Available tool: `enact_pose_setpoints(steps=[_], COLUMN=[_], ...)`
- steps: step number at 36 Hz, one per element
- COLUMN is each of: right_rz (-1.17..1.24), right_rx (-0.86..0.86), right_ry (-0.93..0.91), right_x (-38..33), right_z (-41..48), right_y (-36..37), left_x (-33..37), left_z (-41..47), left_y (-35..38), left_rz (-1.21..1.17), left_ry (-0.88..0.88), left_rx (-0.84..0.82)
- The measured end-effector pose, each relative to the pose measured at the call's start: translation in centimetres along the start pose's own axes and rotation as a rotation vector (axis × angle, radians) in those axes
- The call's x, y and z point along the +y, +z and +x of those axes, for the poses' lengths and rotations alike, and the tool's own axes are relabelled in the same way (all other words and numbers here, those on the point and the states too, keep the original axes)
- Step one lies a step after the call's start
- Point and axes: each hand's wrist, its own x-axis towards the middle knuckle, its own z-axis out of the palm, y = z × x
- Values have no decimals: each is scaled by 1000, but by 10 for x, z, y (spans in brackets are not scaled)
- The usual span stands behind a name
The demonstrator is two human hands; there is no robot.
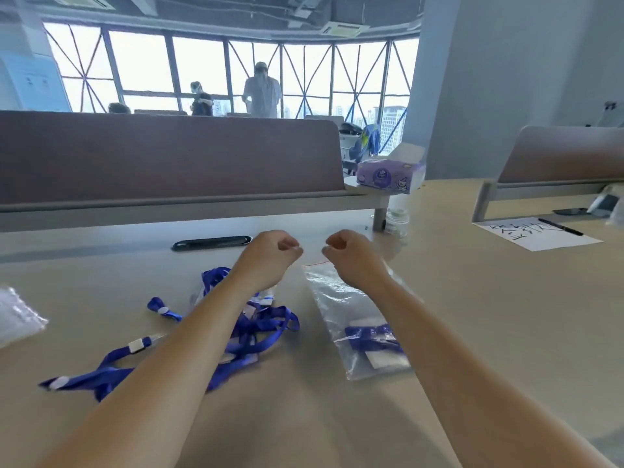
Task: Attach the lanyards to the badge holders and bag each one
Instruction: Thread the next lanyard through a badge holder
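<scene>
Nearest the camera: 2 bare forearms reach forward over the beige desk (337, 417).

Loose pile of blue lanyards (250, 329) sits under and left of the left forearm, tangled, with white clips showing on several straps. Some clear plastic is mixed into the pile; too blurred to say if it's badge holders.

Clear zip bag (341, 305) lies flat on the desk, partly under the right forearm, with its red-line mouth at the far end. Inside, at the near end: 1 folded blue lanyard (368, 337) and a whitish badge holder (385, 359) touching it.

Far left edge: a stack of clear empty bags (17, 315), well apart from the rest.

Left hand (270, 255) has its fingers curled in, fingertips pointing right, just left of the bag mouth. Right hand (351, 255) has its fingers curled in, fingertips pointing left, over the bag's far end. The 2 hands face each other with a small gap between them. Can't tell whether either one is pinching the bag mouth or holding nothing; the contact point isn't resolvable.

Behind the hands: a black oblong cable slot (212, 243) in the desk, then a grey-brown divider panel (169, 157).

Right of the panel end: a purple tissue box (391, 177) on a small ledge, and a small clear jar (396, 221) below it on the desk.

Far right: a white sheet with black brush characters (537, 233), with a black pen (560, 227) lying across its far edge.

Background: 2 people standing at the windows (202, 62).
</scene>
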Motion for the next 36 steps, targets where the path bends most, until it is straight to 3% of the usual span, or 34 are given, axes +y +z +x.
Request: enact_pose_setpoints(steps=[9,21,27,36], right_rz=[-69,-305,-406,-699], right_rx=[-108,-399,-530,-528], right_ry=[-161,-353,-352,-294], right_x=[-79,-132,-142,-139], right_z=[-37,-52,-49,-27], right_y=[57,132,163,184], left_x=[-39,-119,-145,-162], left_z=[-60,-103,-102,-94], left_y=[-82,-155,-165,-150], left_rz=[79,146,152,170], left_ry=[-46,-140,-143,-126], left_rx=[84,117,67,26])
